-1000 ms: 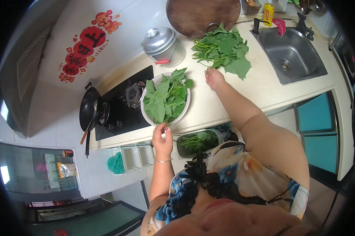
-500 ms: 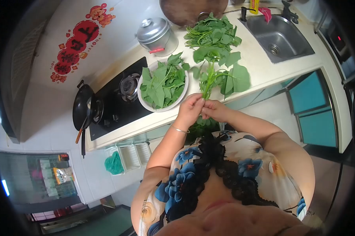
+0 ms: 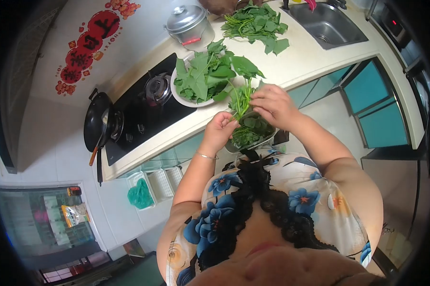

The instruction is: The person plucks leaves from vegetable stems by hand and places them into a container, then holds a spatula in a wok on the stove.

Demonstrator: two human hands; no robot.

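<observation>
A small bunch of leafy greens (image 3: 241, 101) with long thin stems is between my hands, in front of the counter edge. My left hand (image 3: 220, 129), with a bracelet on its wrist, pinches the lower stem ends. Higher up, the curled fingers of my right hand (image 3: 275, 106) grip the bunch from the right side. Directly beneath is a bin (image 3: 268, 139) with green leaves and stems inside. Beyond my left hand, a white bowl (image 3: 192, 103) is heaped with picked leaves (image 3: 198, 76); leaves of the held bunch overlap its right side.
A pile of greens (image 3: 259, 27) lies farther back on the counter (image 3: 301, 64). A lidded metal pot (image 3: 190, 28) stands behind the bowl. Left are a black gas stove (image 3: 146, 121) and a wok (image 3: 98, 121); a sink (image 3: 329, 24) is at the right. White baskets (image 3: 161, 186) sit below.
My hands have separated, the right moving up and right along the stems. The held bunch has shifted down-left toward the bowl. The bin beneath shows more, and the view has tilted downward.
</observation>
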